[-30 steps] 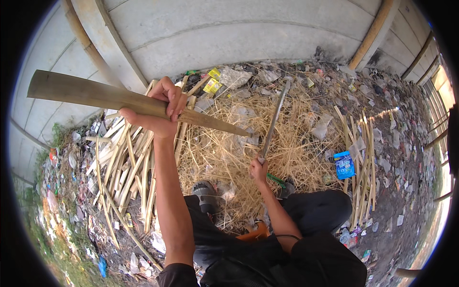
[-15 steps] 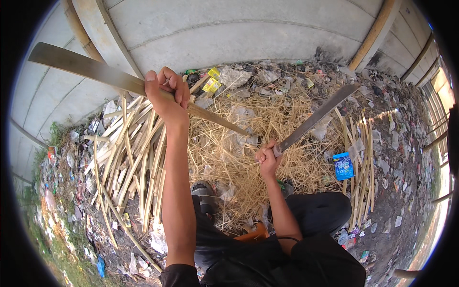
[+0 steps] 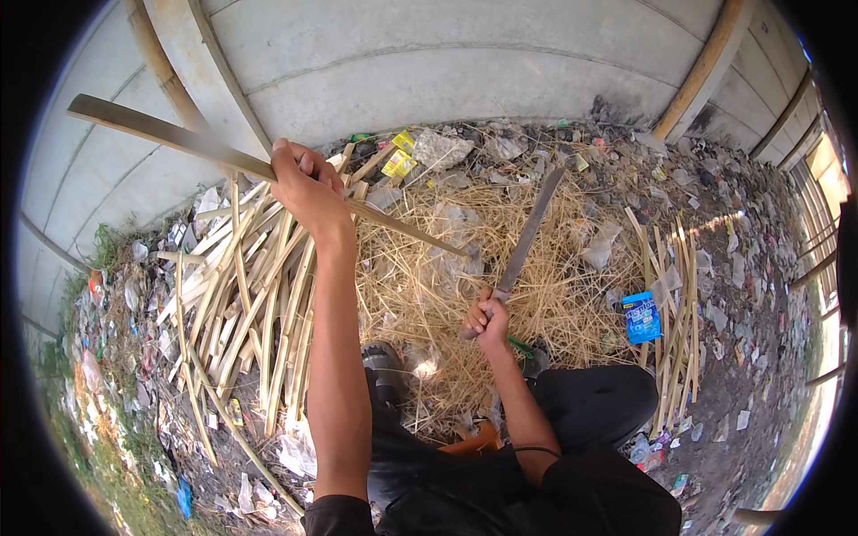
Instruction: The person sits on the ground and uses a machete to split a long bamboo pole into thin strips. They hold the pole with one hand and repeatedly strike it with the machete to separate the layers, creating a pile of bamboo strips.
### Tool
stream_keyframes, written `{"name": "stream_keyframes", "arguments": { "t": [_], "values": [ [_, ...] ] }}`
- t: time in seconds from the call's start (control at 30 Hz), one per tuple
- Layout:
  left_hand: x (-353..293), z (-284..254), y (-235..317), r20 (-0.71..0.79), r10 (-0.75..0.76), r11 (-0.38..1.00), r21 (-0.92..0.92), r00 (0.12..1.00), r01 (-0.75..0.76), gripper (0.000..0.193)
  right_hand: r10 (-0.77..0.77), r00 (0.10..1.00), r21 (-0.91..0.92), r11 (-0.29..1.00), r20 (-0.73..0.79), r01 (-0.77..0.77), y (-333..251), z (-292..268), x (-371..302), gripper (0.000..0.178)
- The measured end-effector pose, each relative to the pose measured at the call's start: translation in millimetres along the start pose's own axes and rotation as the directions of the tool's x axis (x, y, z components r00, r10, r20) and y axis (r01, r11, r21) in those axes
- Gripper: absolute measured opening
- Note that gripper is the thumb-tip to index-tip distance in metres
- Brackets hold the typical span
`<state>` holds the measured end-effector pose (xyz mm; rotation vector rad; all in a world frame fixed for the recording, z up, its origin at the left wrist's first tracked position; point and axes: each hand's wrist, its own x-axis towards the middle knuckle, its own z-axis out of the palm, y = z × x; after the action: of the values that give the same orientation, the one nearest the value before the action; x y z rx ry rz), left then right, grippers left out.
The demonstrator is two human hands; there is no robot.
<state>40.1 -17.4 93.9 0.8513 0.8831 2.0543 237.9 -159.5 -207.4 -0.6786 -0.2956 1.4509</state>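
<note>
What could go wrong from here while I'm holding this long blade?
The exposed blade in your right hand might slip and cut your bare left hand, which grips the long strip. It could also catch your right knee. Loose straw-like strands beside your shoe may make footing slippery.

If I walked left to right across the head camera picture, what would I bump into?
Small blue scrap, left hand, yellow packets, right hand gripping a long knife, blue packet.
</note>
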Motion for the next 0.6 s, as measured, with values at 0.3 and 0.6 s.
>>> {"name": "stream_keyframes", "arguments": {
  "t": [0.3, 0.6],
  "values": [
    [0.7, 6.9, 3.0, -0.159, -0.042, 0.999, 0.012, 0.986, 0.045, 0.048, 0.2, 0.879, -0.315, 0.88, -0.433, -0.355, 60.5, -66.4, -4.4, 0.023],
    [-2.0, -0.4, 15.3, -0.1, -0.032, 0.982, 0.183, 0.994, 0.05, 0.058, -0.19, 0.945, -0.298, 0.948, -0.266, 0.107, -19.5, -27.9, 6.4, 0.018]
  ]
}}
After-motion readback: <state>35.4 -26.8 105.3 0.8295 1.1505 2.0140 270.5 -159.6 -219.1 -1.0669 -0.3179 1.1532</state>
